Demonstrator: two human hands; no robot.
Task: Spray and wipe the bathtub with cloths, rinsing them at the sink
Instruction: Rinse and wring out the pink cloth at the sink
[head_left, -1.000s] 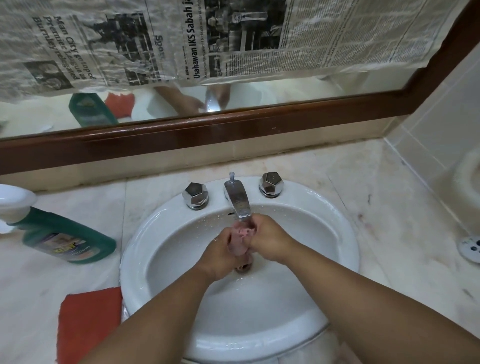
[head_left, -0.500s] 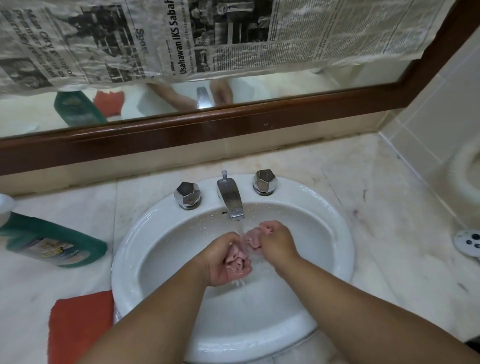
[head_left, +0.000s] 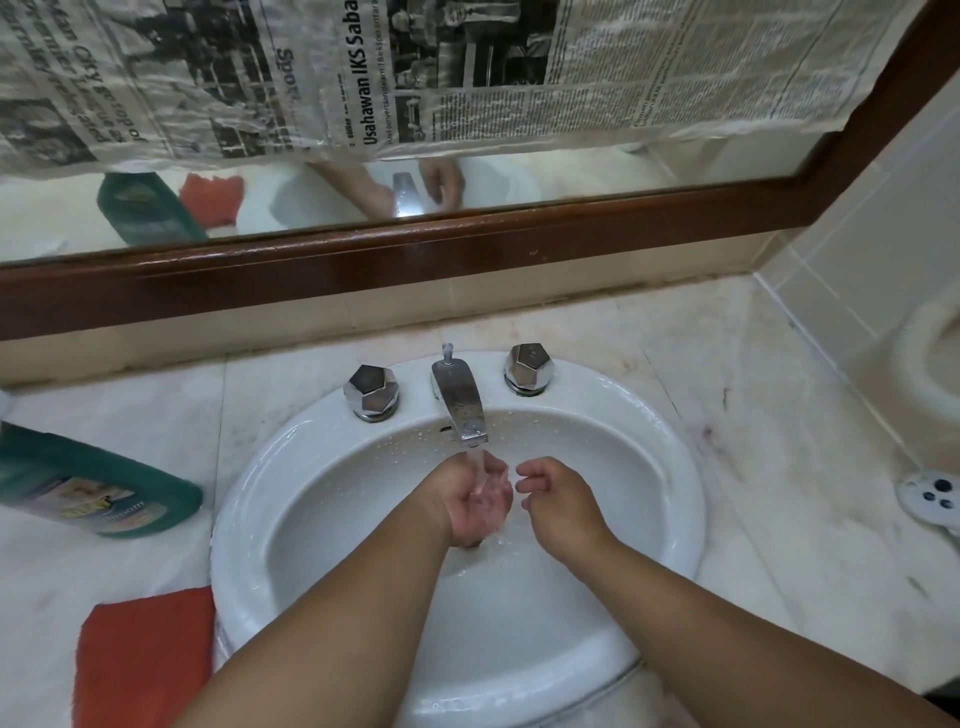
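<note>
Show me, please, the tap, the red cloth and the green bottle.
tap (head_left: 460, 400): head view, middle of the spout.
red cloth (head_left: 145, 654): head view, middle of its top face.
green bottle (head_left: 104, 457): head view, green side above the label.

My left hand (head_left: 480, 499) cups the faucet (head_left: 460, 405) stream, my right hand (head_left: 558, 496) loose at its 3 o'clock. Red cloth (head_left: 145, 660) lies at the sink's (head_left: 597, 387) 8 o'clock.

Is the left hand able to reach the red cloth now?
Probably yes: the red cloth lies on the counter left of the sink, nothing between it and the left hand.
</note>
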